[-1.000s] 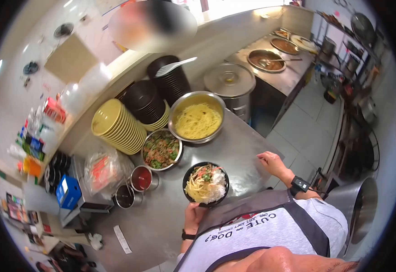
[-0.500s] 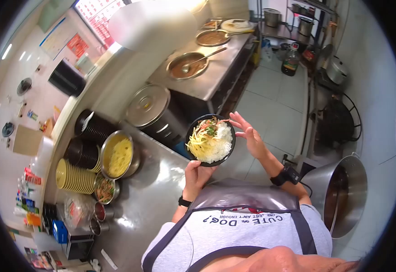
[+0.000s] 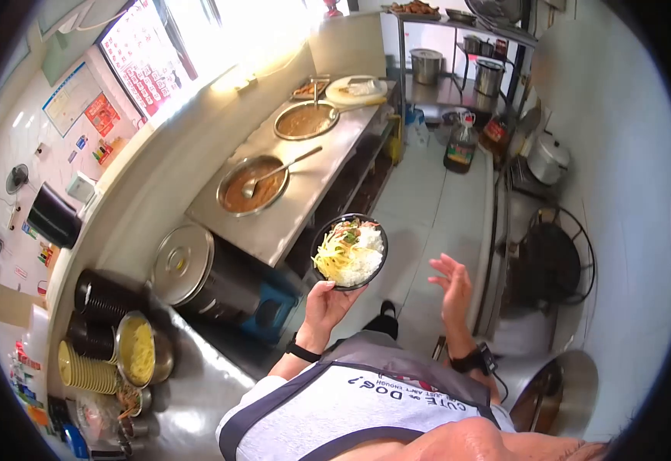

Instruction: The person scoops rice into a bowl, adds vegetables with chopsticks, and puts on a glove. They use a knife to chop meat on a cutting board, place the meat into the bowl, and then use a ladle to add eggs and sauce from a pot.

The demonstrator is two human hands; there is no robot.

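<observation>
A black bowl (image 3: 382, 270) holds white rice (image 3: 363, 266), pale yellow shreds (image 3: 334, 263) and some green and reddish bits on top. My left hand (image 3: 331, 304) grips its near rim, thumb over the edge and fingers underneath. My right hand (image 3: 452, 290) is raised to the right of the bowl, apart from it, fingers spread and nothing in them. Ahead on the steel counter (image 3: 304, 194) sits a pan of brown sauce (image 3: 252, 188) with a ladle (image 3: 281, 170) resting in it. A second pan of sauce (image 3: 305, 121) stands beyond.
At left are a lidded steel pot (image 3: 183, 264), stacked yellow bowls (image 3: 88, 367) and a bowl of yellow shreds (image 3: 140, 350). A large pot (image 3: 566, 399) stands low at right. A dark wok (image 3: 547, 257) and a bottle (image 3: 460, 146) line the right side of the tiled floor (image 3: 404, 196).
My right hand has drawn away from the bowl's rim, down and to the right. The view has shifted forward along the counter, with the bowl still in my left hand.
</observation>
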